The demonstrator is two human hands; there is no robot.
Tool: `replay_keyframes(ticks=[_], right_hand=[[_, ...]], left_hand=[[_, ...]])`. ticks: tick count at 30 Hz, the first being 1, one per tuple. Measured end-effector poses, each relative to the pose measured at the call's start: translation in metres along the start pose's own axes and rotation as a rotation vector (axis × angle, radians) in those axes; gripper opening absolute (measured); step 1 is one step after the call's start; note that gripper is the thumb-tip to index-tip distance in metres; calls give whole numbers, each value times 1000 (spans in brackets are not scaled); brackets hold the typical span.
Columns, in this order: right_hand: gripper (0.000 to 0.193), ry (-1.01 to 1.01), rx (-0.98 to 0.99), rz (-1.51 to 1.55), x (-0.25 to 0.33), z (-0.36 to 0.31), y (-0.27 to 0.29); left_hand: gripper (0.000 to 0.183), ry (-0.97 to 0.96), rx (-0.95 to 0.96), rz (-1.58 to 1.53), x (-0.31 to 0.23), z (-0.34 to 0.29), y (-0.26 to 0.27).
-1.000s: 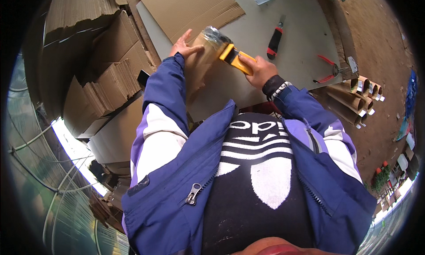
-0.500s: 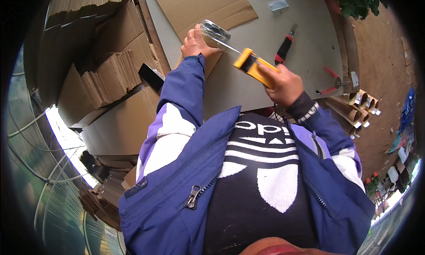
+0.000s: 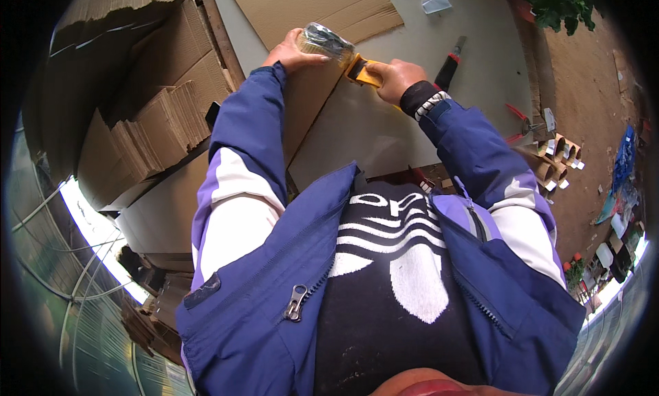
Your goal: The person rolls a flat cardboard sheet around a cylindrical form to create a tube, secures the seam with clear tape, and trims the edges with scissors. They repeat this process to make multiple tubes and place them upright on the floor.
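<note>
Glossy clear film wraps a dark-topped bundle (image 3: 326, 42) over the worktop (image 3: 384, 138). The left hand's (image 3: 292, 51) fingers clamp its side; the right hand's (image 3: 401, 80) grip a yellow tool (image 3: 355, 69) at its edge. The right sleeve (image 3: 473, 138) partly hides a black-and-red knife (image 3: 449, 68); the bundle's contents are unclear.

Before me I have a smooth pale grey tabletop (image 3: 377, 131). Past its right side I see a brown floor (image 3: 604, 100) that looks like bare earth, with small scraps scattered over it. To my lower left, greenish translucent sheeting (image 3: 96, 334) curves down behind thin pipes (image 3: 41, 205), and a bright white strip of light (image 3: 93, 224) slants above it; another glows at my far right.
</note>
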State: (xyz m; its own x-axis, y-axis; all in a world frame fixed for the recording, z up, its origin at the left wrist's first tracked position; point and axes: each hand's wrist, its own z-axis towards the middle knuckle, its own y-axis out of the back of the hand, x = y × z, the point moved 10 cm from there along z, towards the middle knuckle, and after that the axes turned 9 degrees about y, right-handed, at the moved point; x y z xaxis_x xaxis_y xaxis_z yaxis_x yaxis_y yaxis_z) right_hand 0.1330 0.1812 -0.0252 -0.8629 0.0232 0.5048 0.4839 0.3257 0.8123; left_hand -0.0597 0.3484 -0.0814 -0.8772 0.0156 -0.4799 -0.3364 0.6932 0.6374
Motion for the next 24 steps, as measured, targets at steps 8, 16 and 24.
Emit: replay_keyframes(ticks=[8, 16, 24], right_hand=[[53, 11, -233, 85, -9, -169, 13], [64, 116, -396, 154, 12, -153, 4], [57, 222, -435, 184, 54, -129, 46]], left_hand=[[88, -21, 588, -604, -21, -54, -136], [124, -216, -112, 79, -16, -123, -105], [117, 225, -450, 356, -28, -129, -74]])
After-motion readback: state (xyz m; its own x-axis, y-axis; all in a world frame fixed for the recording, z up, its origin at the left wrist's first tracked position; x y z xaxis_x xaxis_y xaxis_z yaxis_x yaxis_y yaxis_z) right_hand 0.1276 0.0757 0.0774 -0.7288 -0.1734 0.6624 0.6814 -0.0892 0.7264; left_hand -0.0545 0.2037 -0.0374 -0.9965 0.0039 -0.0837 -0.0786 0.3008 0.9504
